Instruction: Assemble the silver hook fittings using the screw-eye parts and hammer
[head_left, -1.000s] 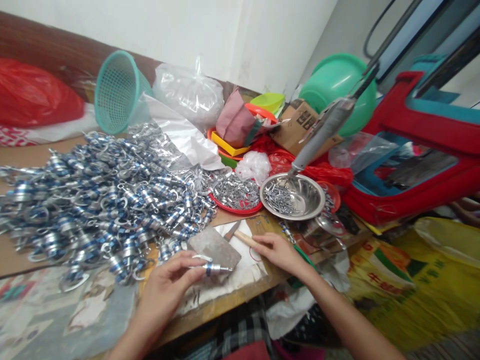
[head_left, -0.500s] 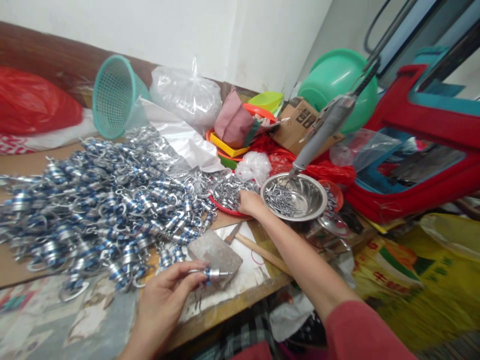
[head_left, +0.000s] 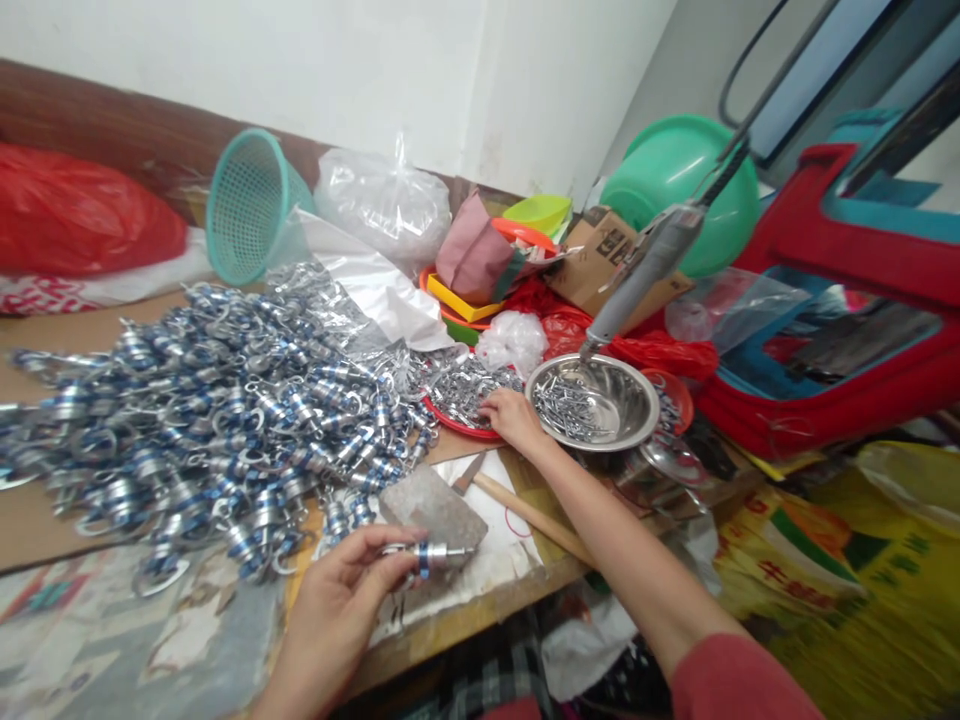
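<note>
My left hand (head_left: 341, 595) pinches a small silver metal fitting with blue bands (head_left: 426, 555) between thumb and fingers; its thin pin points right. Just behind it lies a grey stone block (head_left: 431, 505) on a white sheet. My right hand (head_left: 514, 418) reaches across to a shallow red tray (head_left: 465, 431) heaped with small metal parts. Its fingers are drawn together at the tray's right side, and whatever they hold is hidden. Close by on the right is a steel bowl (head_left: 646, 415) containing many thin metal pins.
A large pile of blue-banded metal fittings (head_left: 225, 430) covers the left of the table. A hammer (head_left: 532, 515) lies beneath my right forearm. A grey hanging power screwdriver (head_left: 649, 265) points down into the bowl. A teal basket (head_left: 251, 210) stands behind the pile.
My right hand has shifted slightly in the red tray, and its fingers show more above the parts. My left hand keeps its hold on the fitting. The whole view has moved a little.
</note>
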